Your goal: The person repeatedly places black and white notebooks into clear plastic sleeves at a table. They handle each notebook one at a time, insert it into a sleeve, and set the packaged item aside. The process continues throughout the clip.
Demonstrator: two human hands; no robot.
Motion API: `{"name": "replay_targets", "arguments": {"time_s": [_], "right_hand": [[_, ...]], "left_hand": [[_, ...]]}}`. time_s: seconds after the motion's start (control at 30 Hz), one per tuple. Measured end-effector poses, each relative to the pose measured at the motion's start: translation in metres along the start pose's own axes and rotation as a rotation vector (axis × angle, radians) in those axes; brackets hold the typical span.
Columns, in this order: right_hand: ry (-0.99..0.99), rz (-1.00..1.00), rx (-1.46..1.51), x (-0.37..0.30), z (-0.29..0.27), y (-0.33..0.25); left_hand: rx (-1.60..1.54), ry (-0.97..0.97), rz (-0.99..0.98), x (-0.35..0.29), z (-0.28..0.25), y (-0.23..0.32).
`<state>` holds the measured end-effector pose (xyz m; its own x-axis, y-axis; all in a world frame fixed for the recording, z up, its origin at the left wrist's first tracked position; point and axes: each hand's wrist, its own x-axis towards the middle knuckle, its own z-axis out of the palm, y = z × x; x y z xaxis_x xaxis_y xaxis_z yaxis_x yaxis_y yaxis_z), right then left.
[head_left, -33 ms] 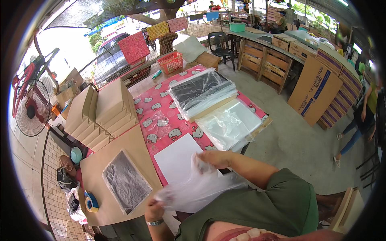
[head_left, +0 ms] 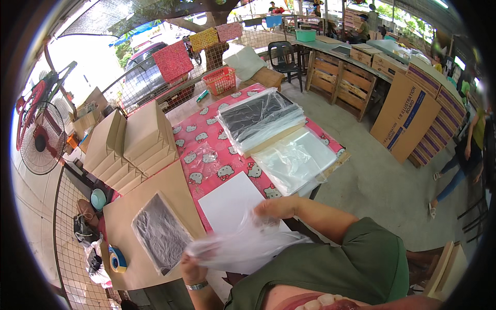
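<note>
Left hand (head_left: 191, 269) and right hand (head_left: 279, 207) pinching a clear plastic bag (head_left: 243, 250), lower centre — hard tug might rip it.

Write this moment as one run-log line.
left hand: holds clear plastic | right hand: holds same plastic | nearby: white sheet on pink tablecloth | left: dark wrapped pack on brown sheet

Left hand (head_left: 193, 268) and right hand (head_left: 276, 206) both gripping some blurry clear plastic (head_left: 248, 249), partly over a white sheet (head_left: 227, 199) on the pink table (head_left: 212, 123), wrapped dark pack (head_left: 161, 232) off left.
</note>
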<state>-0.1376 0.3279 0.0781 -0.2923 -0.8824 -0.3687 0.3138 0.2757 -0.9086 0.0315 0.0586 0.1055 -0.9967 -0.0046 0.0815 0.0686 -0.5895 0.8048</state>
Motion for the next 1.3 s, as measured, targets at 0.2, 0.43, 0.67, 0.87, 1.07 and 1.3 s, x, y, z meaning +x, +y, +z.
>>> {"name": "replay_targets", "arguments": {"time_s": [0.2,0.43,0.67,0.87,1.07,1.3], "right_hand": [[0.141,-0.451,-0.128,-0.012,0.001,0.018],[0.273,-0.352,0.523,-0.007,-0.018,-0.001],[-0.204,-0.269,-0.097,-0.009,-0.005,0.025],[0.142,-0.741,0.762,-0.016,-0.027,0.005],[0.129,-0.590,0.639,-0.010,-0.047,0.022],[0.311,-0.491,0.643,0.028,-0.087,0.021]], "left_hand": [[-0.151,0.059,-0.204,-0.011,-0.061,-0.035],[0.539,-0.399,-0.652,-0.010,-0.055,-0.055],[-0.219,0.293,-0.021,0.006,-0.034,-0.011],[0.566,-0.121,-0.674,-0.012,-0.066,-0.070],[-0.177,0.088,-0.140,0.012,-0.032,-0.039],[-0.049,0.360,-0.046,0.065,-0.121,-0.066]]}}
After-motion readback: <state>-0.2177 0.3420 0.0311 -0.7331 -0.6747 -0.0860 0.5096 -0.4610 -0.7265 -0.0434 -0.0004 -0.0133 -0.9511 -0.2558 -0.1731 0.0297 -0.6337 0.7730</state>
